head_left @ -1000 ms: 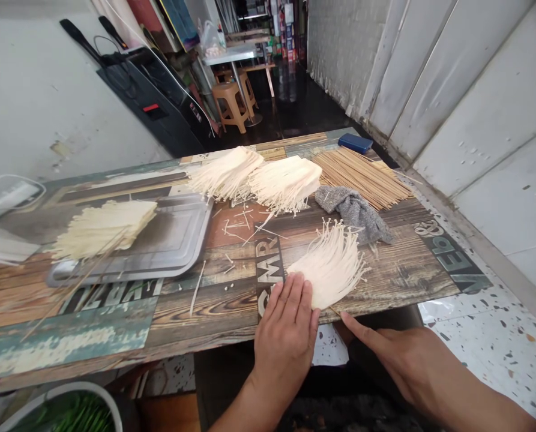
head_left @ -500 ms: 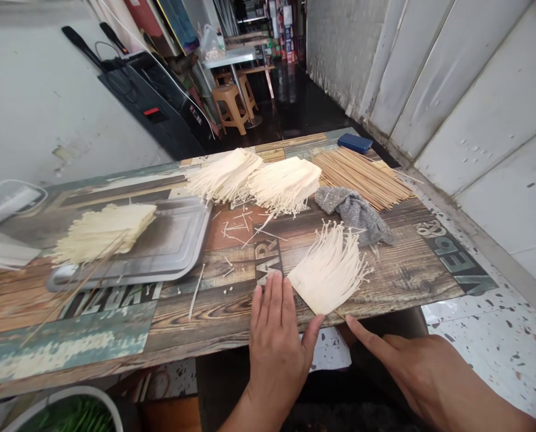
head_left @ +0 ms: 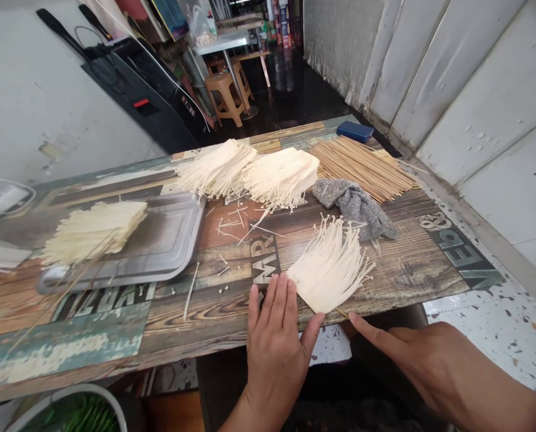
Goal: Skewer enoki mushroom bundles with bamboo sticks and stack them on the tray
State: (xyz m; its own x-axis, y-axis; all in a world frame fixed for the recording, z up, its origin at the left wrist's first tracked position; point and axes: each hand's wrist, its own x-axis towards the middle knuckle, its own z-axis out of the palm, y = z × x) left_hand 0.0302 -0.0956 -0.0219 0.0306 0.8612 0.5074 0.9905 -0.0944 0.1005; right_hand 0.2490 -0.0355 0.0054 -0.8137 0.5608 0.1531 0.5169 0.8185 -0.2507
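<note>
Flatly, left hand (head_left: 277,336) touches mushrooms (head_left: 331,267); right (head_left: 423,357) holds skewer (head_left: 341,312).

The person's left hand (head_left: 277,342) and right hand (head_left: 416,354) are bare, and the forearms (head_left: 493,384) behind them also. Between the hands appears dark clothing (head_left: 331,390), its details too dim.

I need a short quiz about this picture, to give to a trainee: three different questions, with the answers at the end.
1. True or false: the cloth lies between the skewers and the near mushrooms.
2. Which hand has its fingers flat on the table? A) right B) left
3. Which food lies on the tray?

Key: 1 true; 2 B, the left hand; 3 mushrooms, in a pile.
</note>
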